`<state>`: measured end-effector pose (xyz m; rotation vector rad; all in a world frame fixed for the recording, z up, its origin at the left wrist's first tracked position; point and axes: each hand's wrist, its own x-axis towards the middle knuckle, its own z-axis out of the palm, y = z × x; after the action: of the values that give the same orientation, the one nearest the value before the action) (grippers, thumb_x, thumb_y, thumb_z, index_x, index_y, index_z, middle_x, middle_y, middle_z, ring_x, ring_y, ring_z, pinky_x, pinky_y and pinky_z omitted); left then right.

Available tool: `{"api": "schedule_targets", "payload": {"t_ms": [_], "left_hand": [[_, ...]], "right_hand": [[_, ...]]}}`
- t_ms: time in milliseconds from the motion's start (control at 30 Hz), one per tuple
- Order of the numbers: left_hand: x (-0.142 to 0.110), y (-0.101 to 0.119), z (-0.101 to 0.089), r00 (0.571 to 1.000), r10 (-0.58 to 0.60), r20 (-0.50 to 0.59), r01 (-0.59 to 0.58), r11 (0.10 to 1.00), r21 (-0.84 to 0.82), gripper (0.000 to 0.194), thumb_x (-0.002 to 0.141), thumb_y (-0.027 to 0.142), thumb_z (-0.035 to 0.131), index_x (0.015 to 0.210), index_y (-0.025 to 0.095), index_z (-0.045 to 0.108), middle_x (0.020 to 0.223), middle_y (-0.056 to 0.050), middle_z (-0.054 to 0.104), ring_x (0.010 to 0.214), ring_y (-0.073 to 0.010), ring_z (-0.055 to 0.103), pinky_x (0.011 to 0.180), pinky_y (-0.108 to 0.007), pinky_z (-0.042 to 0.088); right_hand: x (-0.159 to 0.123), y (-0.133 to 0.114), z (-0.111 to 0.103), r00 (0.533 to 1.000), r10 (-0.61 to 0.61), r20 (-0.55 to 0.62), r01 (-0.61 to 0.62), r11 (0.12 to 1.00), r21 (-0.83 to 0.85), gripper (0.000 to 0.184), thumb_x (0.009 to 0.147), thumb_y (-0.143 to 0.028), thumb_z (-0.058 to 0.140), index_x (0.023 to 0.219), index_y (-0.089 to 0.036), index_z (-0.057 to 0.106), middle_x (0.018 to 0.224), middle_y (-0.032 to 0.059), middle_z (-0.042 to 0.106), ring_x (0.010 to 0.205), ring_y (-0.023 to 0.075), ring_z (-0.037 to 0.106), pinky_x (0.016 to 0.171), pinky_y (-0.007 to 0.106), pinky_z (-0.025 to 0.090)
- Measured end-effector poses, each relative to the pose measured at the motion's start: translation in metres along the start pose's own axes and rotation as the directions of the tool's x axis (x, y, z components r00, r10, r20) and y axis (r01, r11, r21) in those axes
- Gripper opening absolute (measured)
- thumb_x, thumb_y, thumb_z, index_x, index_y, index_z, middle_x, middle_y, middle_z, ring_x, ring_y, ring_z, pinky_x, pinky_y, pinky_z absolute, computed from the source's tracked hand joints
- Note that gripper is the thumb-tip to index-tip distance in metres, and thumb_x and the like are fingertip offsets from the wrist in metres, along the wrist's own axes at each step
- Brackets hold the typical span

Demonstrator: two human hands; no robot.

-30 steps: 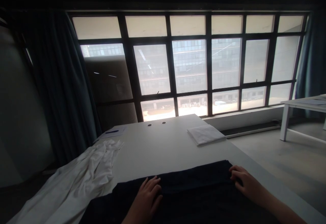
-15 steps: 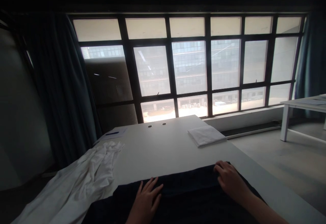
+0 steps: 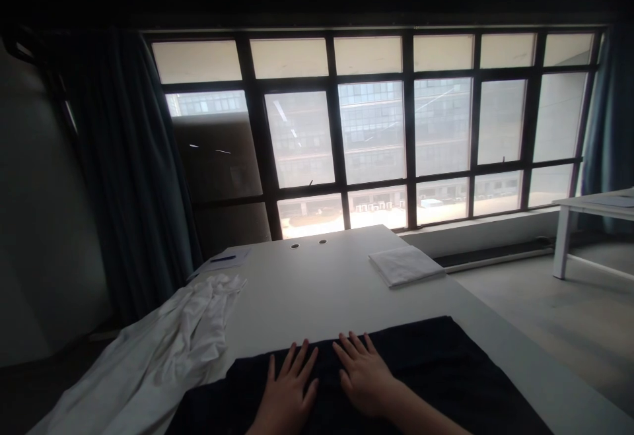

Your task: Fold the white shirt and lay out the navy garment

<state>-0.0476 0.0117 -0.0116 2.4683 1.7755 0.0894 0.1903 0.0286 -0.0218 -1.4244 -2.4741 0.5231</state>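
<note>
A dark navy or black cloth (image 3: 436,362) lies spread over the near part of the white table (image 3: 307,290). My left hand (image 3: 290,389) rests flat on it, fingers spread and tips at the cloth's far edge. Just to its right, my right hand (image 3: 364,375) also lies flat on the fabric, fingers apart and pointing away from me. Neither hand grips anything. The near part of the cloth runs out of the bottom of the view, so what kind of item it is cannot be made out.
Crumpled white fabric (image 3: 183,336) hangs over the table's left side. A folded white cloth (image 3: 406,265) lies near the right edge. At the far left corner a dark pen (image 3: 223,259) sits on paper. Another white table (image 3: 594,202) stands across the floor to the right.
My right hand has moved left from the cloth's far right corner, where its fingers were curled, to beside my left hand, and now lies flat. My left hand has barely shifted.
</note>
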Motion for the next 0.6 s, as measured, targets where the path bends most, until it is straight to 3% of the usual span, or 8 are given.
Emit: {"api": "schedule_targets", "payload": {"t_ms": [100, 267, 367, 467, 600], "left_hand": [[-0.001, 0.004, -0.002, 0.998, -0.049, 0.030, 0.049, 0.999, 0.006, 0.060, 0.100, 0.045, 0.036, 0.158, 0.042, 0.023, 0.168, 0.004, 0.011, 0.156, -0.0366, 0.011, 0.116, -0.079, 0.005], [-0.003, 0.007, -0.003, 0.991, -0.132, 0.028, 0.131, 0.991, 0.015, 0.066, 0.098, 0.053, 0.034, 0.160, 0.038, 0.017, 0.169, 0.001, 0.008, 0.156, -0.0399, 0.006, 0.113, -0.082, 0.001], [-0.003, 0.005, 0.000, 0.985, -0.175, 0.005, 0.175, 0.984, 0.024, 0.069, 0.096, 0.058, 0.036, 0.160, 0.038, 0.019, 0.169, -0.001, 0.009, 0.155, -0.0438, 0.005, 0.110, -0.085, -0.001], [-0.002, 0.003, 0.003, 0.984, -0.179, -0.004, 0.179, 0.984, 0.016, 0.069, 0.096, 0.059, 0.037, 0.160, 0.039, 0.020, 0.170, -0.002, 0.010, 0.155, -0.0446, 0.006, 0.110, -0.085, -0.001], [-0.001, 0.002, 0.004, 0.985, -0.170, -0.005, 0.170, 0.985, 0.005, 0.068, 0.096, 0.058, 0.037, 0.159, 0.040, 0.020, 0.170, -0.002, 0.012, 0.155, -0.0440, 0.007, 0.110, -0.084, 0.001]], "right_hand": [[-0.017, 0.030, -0.014, 1.000, 0.021, -0.010, -0.021, 0.999, -0.033, 0.066, 0.102, -0.061, 0.029, 0.160, -0.030, 0.031, 0.168, 0.0075, 0.019, 0.155, 0.0359, 0.014, 0.123, 0.064, 0.004], [-0.049, 0.111, -0.047, 0.970, 0.238, -0.049, -0.243, 0.959, -0.146, 0.065, 0.101, -0.062, 0.027, 0.159, -0.033, 0.031, 0.168, 0.0044, 0.020, 0.156, 0.0335, 0.013, 0.123, 0.063, 0.006], [-0.067, 0.168, -0.063, 0.907, 0.406, -0.107, -0.420, 0.883, -0.209, 0.062, 0.101, -0.052, 0.028, 0.160, -0.033, 0.030, 0.168, 0.0035, 0.019, 0.156, 0.0335, 0.014, 0.121, 0.066, 0.006], [-0.079, 0.212, -0.068, 0.840, 0.498, -0.217, -0.538, 0.815, -0.214, 0.062, 0.099, -0.051, 0.032, 0.158, -0.034, 0.034, 0.168, 0.0041, 0.023, 0.155, 0.0363, 0.018, 0.118, 0.070, 0.010], [-0.082, 0.231, -0.064, 0.744, 0.553, -0.374, -0.649, 0.732, -0.207, 0.064, 0.098, -0.050, 0.034, 0.157, -0.027, 0.039, 0.166, 0.0097, 0.028, 0.153, 0.0371, 0.024, 0.119, 0.064, 0.019]]}}
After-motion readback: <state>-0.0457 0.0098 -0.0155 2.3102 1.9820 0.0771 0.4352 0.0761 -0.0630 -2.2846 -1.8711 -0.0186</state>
